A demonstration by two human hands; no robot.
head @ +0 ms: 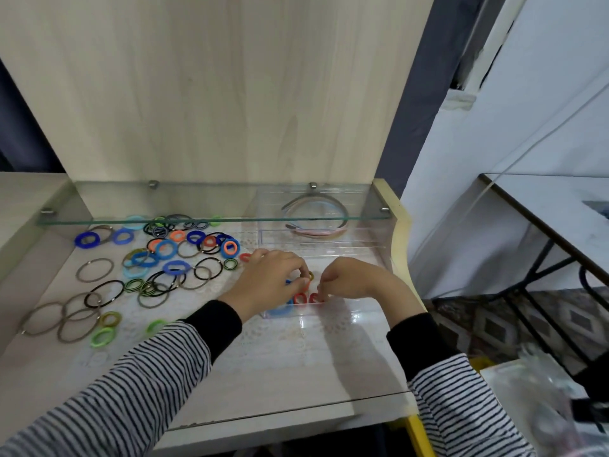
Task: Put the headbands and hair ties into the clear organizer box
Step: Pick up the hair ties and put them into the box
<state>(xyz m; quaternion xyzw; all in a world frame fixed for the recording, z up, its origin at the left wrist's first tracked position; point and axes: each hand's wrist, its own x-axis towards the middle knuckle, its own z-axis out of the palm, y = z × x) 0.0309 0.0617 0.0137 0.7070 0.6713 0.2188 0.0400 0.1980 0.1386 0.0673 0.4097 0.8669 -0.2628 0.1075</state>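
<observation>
Nearest the camera, two striped sleeves with black cuffs reach over the desk (pixel 296 364). The left hand (pixel 267 282) is curled, fingertips pinched near small ties at the front of the clear organizer box (pixel 372 249); what exactly it holds cannot be told. The right hand (pixel 352 278) is likewise curled, fingertips touching the red hair ties (pixel 306 297) standing in the front compartment, beside a blue tie (pixel 280 310). Judged step: seating ties upright in that compartment. To do it well, press each tie flat against its neighbour and release only once it stands. Left of the box, a large scatter of loose hair ties (pixel 155 258) lies on the desk, so the task appears far from done. Farther back, headbands (pixel 316 222) rest in the rear compartment, under the glass shelf (pixel 99 219).
</observation>
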